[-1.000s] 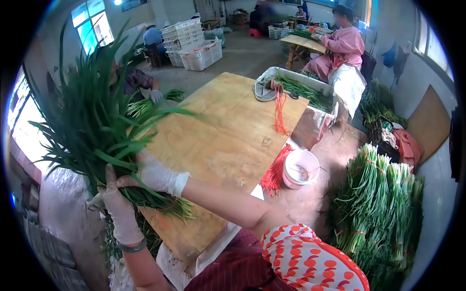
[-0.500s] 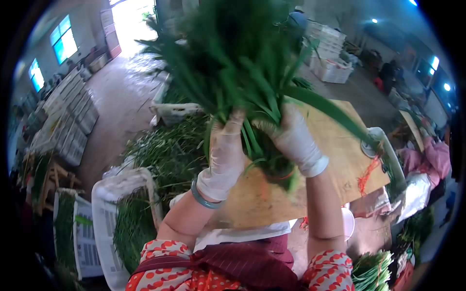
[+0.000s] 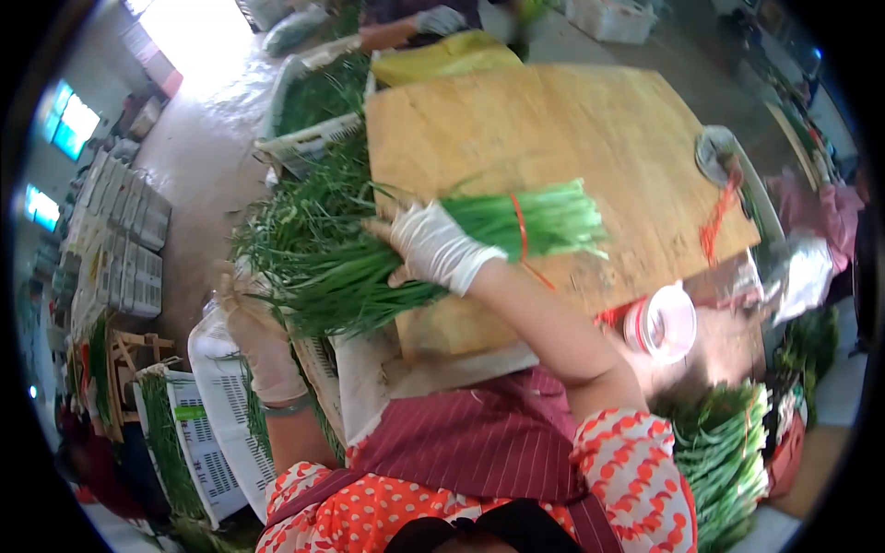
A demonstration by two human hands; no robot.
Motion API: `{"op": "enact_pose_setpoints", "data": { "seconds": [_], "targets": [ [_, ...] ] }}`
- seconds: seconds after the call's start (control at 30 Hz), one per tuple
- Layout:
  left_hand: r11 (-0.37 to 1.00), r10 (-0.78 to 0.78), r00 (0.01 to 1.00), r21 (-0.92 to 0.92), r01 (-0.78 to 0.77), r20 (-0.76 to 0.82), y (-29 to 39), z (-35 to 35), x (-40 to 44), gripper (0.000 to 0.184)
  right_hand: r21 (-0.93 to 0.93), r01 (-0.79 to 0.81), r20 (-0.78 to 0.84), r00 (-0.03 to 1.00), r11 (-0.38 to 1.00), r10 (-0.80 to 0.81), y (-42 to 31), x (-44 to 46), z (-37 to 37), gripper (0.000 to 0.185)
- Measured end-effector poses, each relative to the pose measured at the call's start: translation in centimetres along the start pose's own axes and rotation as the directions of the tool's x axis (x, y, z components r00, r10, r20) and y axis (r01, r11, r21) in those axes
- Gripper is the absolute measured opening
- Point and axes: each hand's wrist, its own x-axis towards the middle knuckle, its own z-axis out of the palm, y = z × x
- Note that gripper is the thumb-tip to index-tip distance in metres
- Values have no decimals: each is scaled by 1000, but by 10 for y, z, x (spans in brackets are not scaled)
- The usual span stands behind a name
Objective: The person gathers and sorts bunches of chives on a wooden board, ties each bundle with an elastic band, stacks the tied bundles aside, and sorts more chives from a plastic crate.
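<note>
A bundle of long green stalks (image 3: 479,223) lies across the wooden board (image 3: 553,120), its pale ends to the right and an orange-red tie round it near those ends. My right hand (image 3: 435,241), in a white glove, rests on the leafy part with its fingers spread. Leaf tips hang past the board's left edge over a heap of loose greens (image 3: 318,207). My left hand (image 3: 258,336), also gloved, is beside the leaf tips at the left; its fingers are blurred, and I cannot tell whether they touch the leaves.
A white bucket (image 3: 666,323) stands right of the board's near edge. Red ties (image 3: 717,226) hang at the board's right side. White crates (image 3: 226,405) stand at the lower left, and tied bundles (image 3: 724,461) at the lower right. A co-worker's gloved hand (image 3: 438,20) shows at the top.
The raised bundle has come down onto the board, its leaves now pointing left. My right hand has opened on top of it. My left hand has come off the bundle's base and moved left.
</note>
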Motion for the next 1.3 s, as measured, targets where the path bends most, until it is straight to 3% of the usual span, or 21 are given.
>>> {"op": "enact_pose_setpoints", "data": {
  "seconds": [0.03,0.07,0.1,0.13,0.17,0.23,0.27,0.4,0.47,0.6,0.67,0.8,0.9,0.93,0.97,1.03,1.07,1.13,1.17,1.23,1.3],
  "targets": [
    [999,-33,999,15,33,-3,2,16,-14,40,51,6,-73,997,999,-3,8,-13,-14,79],
    [851,286,940,401,-339,187,4,42,-35,44,204,-5,-159,987,979,38,22,-24,-19,80],
    [446,456,752,610,-656,476,-1,61,-53,49,239,-68,-190,975,969,116,30,-40,-42,76],
    [471,314,760,602,-645,569,-14,69,-64,55,90,-102,-345,930,991,128,45,-55,-45,69],
    [495,171,742,595,-633,648,-26,78,-75,61,150,-207,-341,907,967,247,54,-72,-58,60],
    [43,-144,428,437,-898,892,-49,110,-103,83,-89,-300,-460,858,950,228,81,-98,-66,44],
    [101,-279,303,342,-934,911,-71,123,-113,88,-89,-305,-451,861,948,235,81,-106,-71,44],
    [-61,-454,295,301,-952,841,-156,142,-129,103,-147,-412,-479,825,899,300,57,-117,-96,43],
    [-319,-445,347,215,-923,826,-182,140,-118,104,-219,-442,-554,790,870,263,53,-115,-88,43],
    [-314,-389,365,250,-916,846,-195,145,-100,100,-184,-478,-563,768,859,307,91,-107,-24,39],
    [-342,-391,351,220,-914,851,-205,150,-96,96,-28,-538,-413,774,842,481,122,-102,8,29],
    [-297,-418,381,272,-915,824,-207,157,-83,92,-70,-509,-428,792,858,435,134,-93,-5,23],
    [-259,-415,375,288,-922,829,-207,161,-74,90,135,-446,-775,509,885,375,110,-119,-42,25],
    [-246,-431,377,295,-923,820,-207,161,-72,90,133,-451,-773,510,883,377,103,-134,-28,25],
    [-233,-415,374,301,-925,829,-205,163,-72,91,476,-436,-597,478,764,645,98,-151,-1,28],
    [-209,-409,382,323,-923,828,-203,167,-70,91,847,-351,-209,469,398,858,80,-165,22,33],
    [-189,-407,393,344,-920,825,-203,168,-69,91,921,-296,-83,486,254,870,70,-163,31,35],
    [-190,-389,392,344,-920,834,-204,169,-69,91,978,-124,-89,474,167,876,55,-150,40,35],
    [-196,-372,400,350,-916,838,-205,167,-70,90,978,-126,-88,469,165,879,48,-141,38,35],
    [-182,-351,379,334,-925,856,-208,162,-67,90,964,163,100,501,-208,860,44,-123,26,29],
    [-171,-328,364,324,-930,872,-211,159,-67,90,983,121,50,535,-135,844,56,-122,36,25]
  ]
}}
